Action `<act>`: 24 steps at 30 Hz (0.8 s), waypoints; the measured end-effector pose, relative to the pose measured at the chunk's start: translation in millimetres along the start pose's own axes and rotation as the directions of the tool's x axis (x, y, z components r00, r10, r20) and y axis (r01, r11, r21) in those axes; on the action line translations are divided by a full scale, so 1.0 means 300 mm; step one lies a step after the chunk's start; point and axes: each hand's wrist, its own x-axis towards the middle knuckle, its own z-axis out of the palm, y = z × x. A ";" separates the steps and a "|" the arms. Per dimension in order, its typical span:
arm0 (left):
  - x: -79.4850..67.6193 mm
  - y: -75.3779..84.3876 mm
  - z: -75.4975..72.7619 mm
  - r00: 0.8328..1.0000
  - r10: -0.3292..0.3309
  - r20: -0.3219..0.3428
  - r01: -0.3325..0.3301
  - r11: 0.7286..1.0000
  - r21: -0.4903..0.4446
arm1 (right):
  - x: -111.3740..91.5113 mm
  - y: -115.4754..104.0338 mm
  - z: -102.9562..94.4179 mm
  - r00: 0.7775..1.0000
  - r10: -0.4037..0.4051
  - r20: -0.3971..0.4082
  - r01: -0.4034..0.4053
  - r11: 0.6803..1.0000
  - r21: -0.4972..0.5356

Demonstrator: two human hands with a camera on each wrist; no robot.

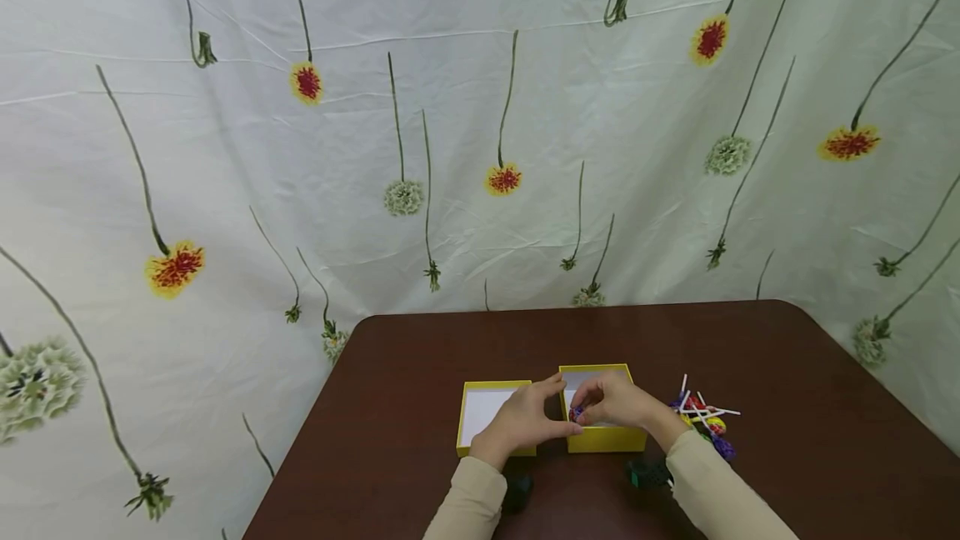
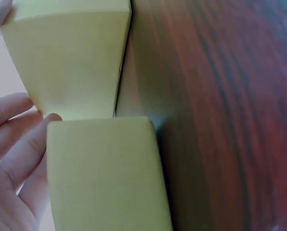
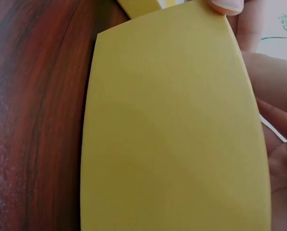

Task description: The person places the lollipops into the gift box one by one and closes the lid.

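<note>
Your right hand point(image 1: 617, 400) is bent inward, thumb and fingertips pinching a small, dark-wrapped candy point(image 1: 575, 413) within the opening of the yellow box point(image 1: 607, 440). You cannot tell from here whether the candy touches the bottom. In the right wrist view, your thumb tip sits at the box's near rim, and a thin white stick point(image 3: 274, 129) shows beside your fingers.

Your left hand point(image 1: 525, 415) is spread wide at the box's left side, its thumb near the front corner and its fingers extended toward the far one, with nothing clasped in it. Under that forearm, just left of the box, lies a shallow yellow tray point(image 1: 483, 407), white inside. Right of the box, on the dark worktop point(image 1: 375, 407), you have a loose pile of lollipops point(image 1: 716, 426), sticks crossing.
</note>
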 end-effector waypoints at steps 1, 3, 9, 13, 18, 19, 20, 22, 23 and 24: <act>-0.001 0.000 0.001 1.000 0.001 -0.001 -0.001 1.000 -0.002 | 0.001 0.001 0.002 1.000 0.002 0.013 -0.002 1.000 0.008; -0.002 0.000 0.002 1.000 0.001 -0.005 -0.001 1.000 -0.003 | 0.005 0.004 0.004 1.000 0.012 0.029 -0.012 1.000 0.024; -0.004 0.002 0.000 1.000 0.002 -0.005 -0.002 1.000 -0.004 | 0.014 0.007 0.007 0.998 0.046 0.042 -0.047 0.999 0.024; -0.005 0.006 -0.005 1.000 -0.002 -0.005 0.002 1.000 -0.002 | 0.021 0.005 0.008 0.996 0.079 0.051 -0.080 0.997 0.003; -0.007 0.013 -0.009 1.000 -0.003 -0.006 0.003 1.000 0.009 | 0.027 0.007 0.011 0.994 0.073 0.087 -0.070 0.997 -0.036; -0.007 0.014 -0.008 1.000 -0.004 -0.006 0.004 1.000 0.014 | 0.028 0.006 0.011 0.993 0.069 0.097 -0.065 0.997 -0.042; -0.007 0.014 -0.008 1.000 -0.005 -0.008 0.005 1.000 0.016 | 0.028 0.007 0.011 0.992 0.068 0.104 -0.063 0.997 -0.052; -0.007 0.013 -0.005 1.000 -0.004 -0.013 0.004 1.000 0.018 | 0.030 0.007 0.014 0.991 0.069 0.116 -0.062 0.996 -0.061; -0.007 0.013 -0.003 1.000 -0.004 -0.015 0.005 1.000 0.019 | 0.030 0.008 0.015 0.990 0.074 0.117 -0.067 0.996 -0.062; -0.007 0.012 -0.001 1.000 -0.005 -0.015 0.005 1.000 0.019 | 0.030 0.009 0.017 0.990 0.078 0.117 -0.070 0.995 -0.066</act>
